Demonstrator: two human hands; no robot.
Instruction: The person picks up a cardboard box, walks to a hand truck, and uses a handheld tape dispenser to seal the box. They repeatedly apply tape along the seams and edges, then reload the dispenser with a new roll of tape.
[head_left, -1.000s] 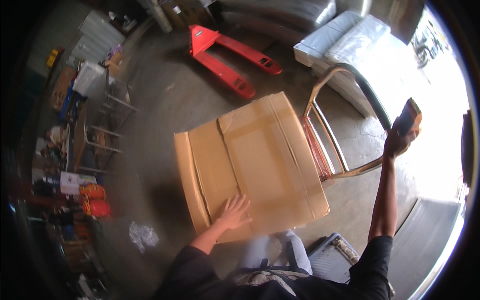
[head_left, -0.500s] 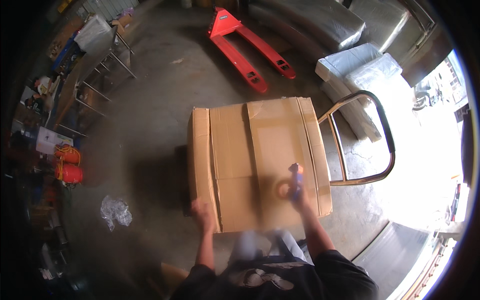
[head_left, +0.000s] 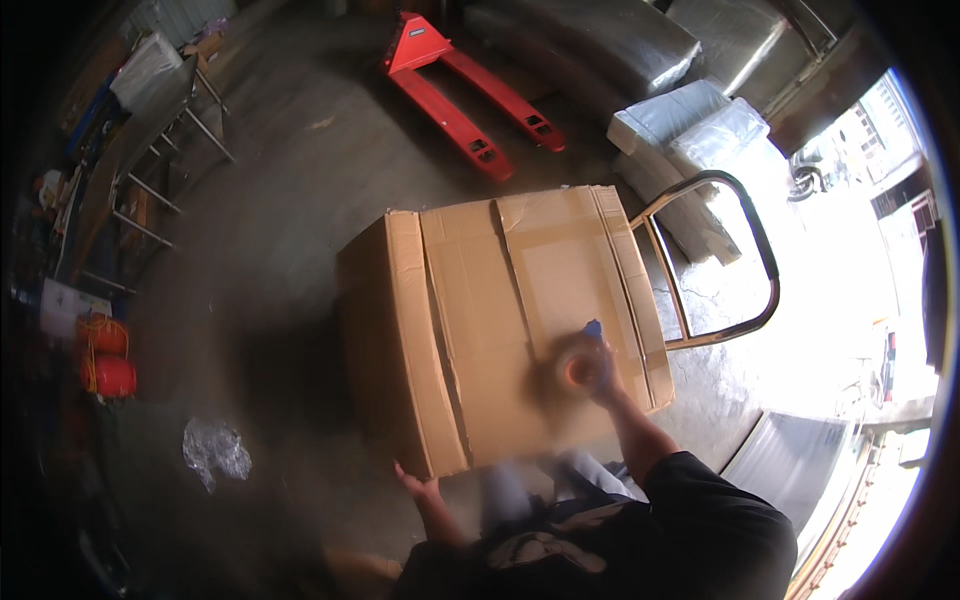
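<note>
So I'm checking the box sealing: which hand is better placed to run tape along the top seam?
Probably the right hand: it holds the tape roll over the cardboard box top. The left hand sits at the box's near edge.

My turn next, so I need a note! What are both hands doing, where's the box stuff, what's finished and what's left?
Right hand: fingers closed around a tape roll, over the top of the cardboard box.
Left hand: open, at the box's near left corner.
The box sits on a cart with a metal handle.
Done: top flaps are folded shut.
Left: the flap seams look untaped, though motion blur hides detail.
</note>
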